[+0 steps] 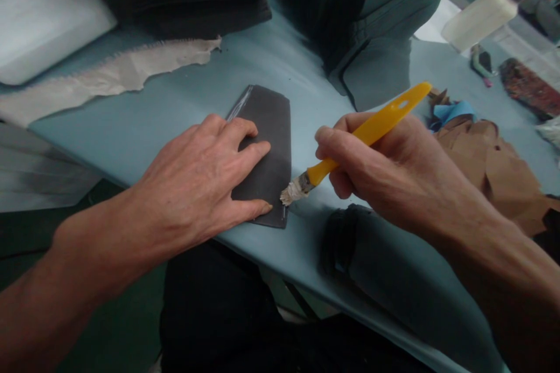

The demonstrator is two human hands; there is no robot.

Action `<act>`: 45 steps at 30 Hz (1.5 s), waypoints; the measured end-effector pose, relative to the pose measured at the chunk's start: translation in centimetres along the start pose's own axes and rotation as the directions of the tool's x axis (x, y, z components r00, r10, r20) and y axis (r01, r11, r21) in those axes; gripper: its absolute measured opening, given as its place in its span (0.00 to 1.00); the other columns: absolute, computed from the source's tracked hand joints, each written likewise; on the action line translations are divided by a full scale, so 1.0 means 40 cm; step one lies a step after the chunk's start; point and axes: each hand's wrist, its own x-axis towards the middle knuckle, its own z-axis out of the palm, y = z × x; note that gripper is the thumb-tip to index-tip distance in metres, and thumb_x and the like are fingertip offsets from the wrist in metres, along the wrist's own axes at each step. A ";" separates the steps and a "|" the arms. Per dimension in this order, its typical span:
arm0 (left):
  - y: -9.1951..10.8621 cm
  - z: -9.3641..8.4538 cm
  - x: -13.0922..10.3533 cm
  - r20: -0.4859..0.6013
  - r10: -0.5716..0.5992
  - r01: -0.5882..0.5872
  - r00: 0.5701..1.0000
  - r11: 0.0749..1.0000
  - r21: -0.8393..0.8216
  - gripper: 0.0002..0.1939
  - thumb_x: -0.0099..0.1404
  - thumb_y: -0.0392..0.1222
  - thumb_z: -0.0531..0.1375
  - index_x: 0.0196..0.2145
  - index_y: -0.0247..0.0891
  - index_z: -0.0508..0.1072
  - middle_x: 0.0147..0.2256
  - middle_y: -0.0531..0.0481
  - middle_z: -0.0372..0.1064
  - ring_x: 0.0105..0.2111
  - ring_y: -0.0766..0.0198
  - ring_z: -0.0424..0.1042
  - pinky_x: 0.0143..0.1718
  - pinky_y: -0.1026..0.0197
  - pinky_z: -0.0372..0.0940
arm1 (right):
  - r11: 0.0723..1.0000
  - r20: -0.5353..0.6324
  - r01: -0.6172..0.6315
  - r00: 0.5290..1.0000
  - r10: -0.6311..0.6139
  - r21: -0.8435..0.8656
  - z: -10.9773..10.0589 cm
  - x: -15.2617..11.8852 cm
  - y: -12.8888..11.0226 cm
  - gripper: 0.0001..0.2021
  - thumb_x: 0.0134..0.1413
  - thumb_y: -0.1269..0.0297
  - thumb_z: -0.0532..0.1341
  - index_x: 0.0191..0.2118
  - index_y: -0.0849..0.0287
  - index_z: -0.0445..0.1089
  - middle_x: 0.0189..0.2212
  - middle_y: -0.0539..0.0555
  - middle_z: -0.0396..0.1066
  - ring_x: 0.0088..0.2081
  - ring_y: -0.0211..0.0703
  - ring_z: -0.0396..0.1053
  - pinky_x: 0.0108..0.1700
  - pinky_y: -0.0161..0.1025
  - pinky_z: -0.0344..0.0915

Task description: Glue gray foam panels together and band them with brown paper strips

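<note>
So the thing to look at here is the flat dark-grey panel with the tapered far end (275,128), lying on the pale blue-green bench (175,108) between the two hands. Its long axis runs roughly away from the person. The left hand (205,166) is the nearer one: it's right on top, fingers spread and slightly bent, holding nothing, covering much of the panel's left side. The right hand (389,157) is off to the panel's right, closed around a yellow plastic-handled brush with pale, caked bristles (376,127). The bristle tip sits at the panel's right edge, by the near corner, close to the left thumb.

Headcount: two hands, one brush, one panel that I can make out (can't tell if there's another layer under it). Plus one ragged cream fabric strip (118,78) and one heap of brown scraps (503,169), too overlapped to count.
</note>
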 end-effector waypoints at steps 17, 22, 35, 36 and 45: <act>0.007 -0.010 0.014 0.064 -0.110 0.115 0.992 0.990 -0.087 0.36 0.57 0.66 0.69 0.59 0.50 0.75 0.61 0.41 0.68 0.53 0.34 0.70 0.53 0.32 0.71 | 0.999 -0.052 0.035 0.998 -0.035 0.009 -0.016 0.069 -0.002 0.25 0.69 0.72 0.60 0.17 0.57 0.62 0.11 0.44 0.61 0.14 0.29 0.53 0.18 0.33 0.48; -0.001 0.002 0.002 0.012 -0.063 0.064 0.998 0.995 -0.080 0.40 0.59 0.67 0.67 0.64 0.46 0.71 0.63 0.39 0.67 0.54 0.34 0.70 0.54 0.33 0.72 | 1.000 -0.060 0.003 0.998 -0.001 0.025 -0.020 0.089 0.001 0.25 0.70 0.70 0.60 0.17 0.56 0.64 0.11 0.44 0.62 0.14 0.30 0.53 0.18 0.34 0.50; -0.001 0.005 -0.011 -0.104 0.032 -0.032 0.994 0.999 -0.003 0.36 0.62 0.60 0.67 0.63 0.40 0.69 0.61 0.33 0.69 0.53 0.36 0.72 0.48 0.34 0.76 | 0.997 -0.084 0.029 0.996 -0.023 0.070 -0.031 0.146 0.018 0.24 0.69 0.71 0.61 0.18 0.58 0.67 0.11 0.44 0.62 0.13 0.28 0.53 0.18 0.32 0.52; 0.003 0.003 -0.010 -0.106 0.027 -0.027 0.994 1.000 0.000 0.35 0.61 0.56 0.68 0.62 0.39 0.70 0.61 0.32 0.70 0.52 0.36 0.72 0.47 0.33 0.76 | 0.996 -0.083 0.033 0.996 -0.026 0.077 -0.031 0.150 0.019 0.24 0.70 0.71 0.60 0.18 0.58 0.67 0.11 0.44 0.62 0.13 0.28 0.53 0.17 0.32 0.51; 0.019 0.002 -0.010 -0.128 0.003 -0.008 0.992 0.999 -0.042 0.35 0.55 0.41 0.69 0.60 0.35 0.69 0.60 0.29 0.69 0.52 0.34 0.71 0.45 0.28 0.75 | 0.994 -0.101 0.045 0.994 -0.035 0.098 -0.041 0.176 0.018 0.24 0.70 0.71 0.61 0.19 0.59 0.67 0.11 0.43 0.63 0.13 0.27 0.53 0.15 0.33 0.46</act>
